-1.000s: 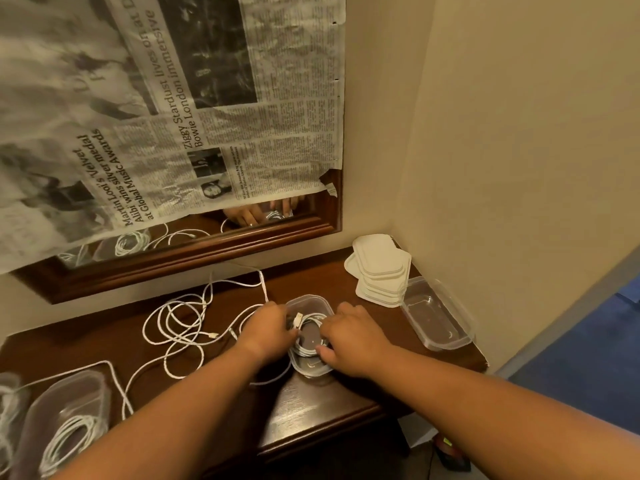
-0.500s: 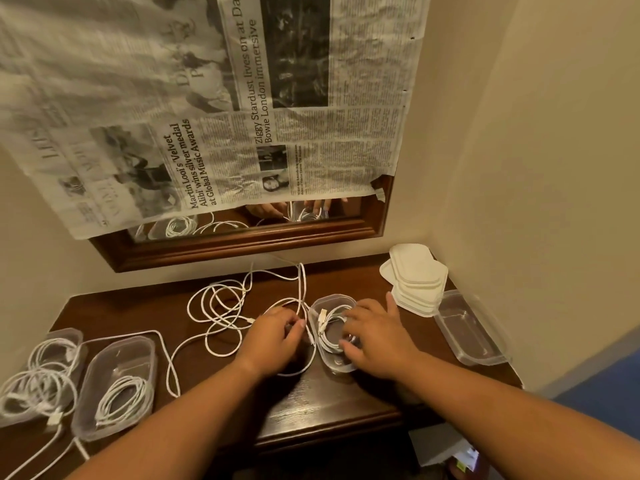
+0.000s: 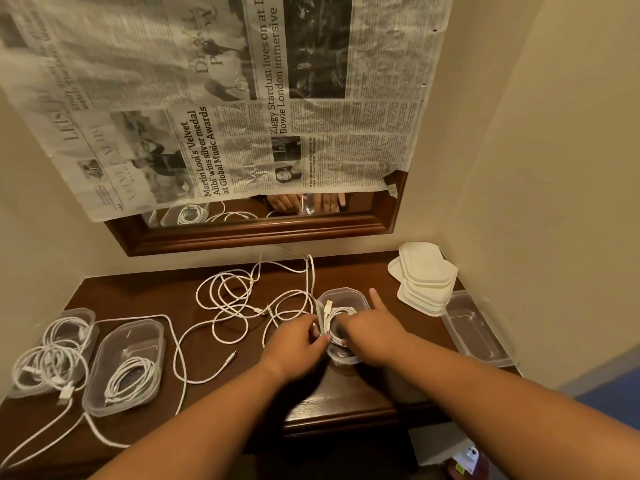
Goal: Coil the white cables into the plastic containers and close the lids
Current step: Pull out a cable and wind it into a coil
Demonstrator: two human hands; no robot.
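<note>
Head view: a clear plastic container (image 3: 360, 299) is seen lid off near the middle of the dark wooden bench (image 3: 138, 292), and a white cable (image 3: 341, 311) is partly coiled inside it. The left hand (image 3: 299, 341) is held at the container's left rim; its grip is closed, with fingers and thumb pinched on the cable where it passes over the rim. The right hand (image 3: 374, 332) is laid over the container from the right, thumb raised, fingers lowered onto the coil. Whether those fingers are curled round the cable cannot be told.

Loose cable loops (image 3: 235, 299) are spread over the bench just left of the container. A stack of white lids (image 3: 424, 275) is piled in the far right corner, and an empty container (image 3: 478, 330) lies beside it at the right edge. At the left end, a second container (image 3: 126, 365) holds a neatly coiled cable, while a third container (image 3: 83, 315) beside it is overflowing with tangled cables. A wood-framed mirror (image 3: 259, 233) on the wall is mostly covered by a newspaper sheet (image 3: 225, 98).
</note>
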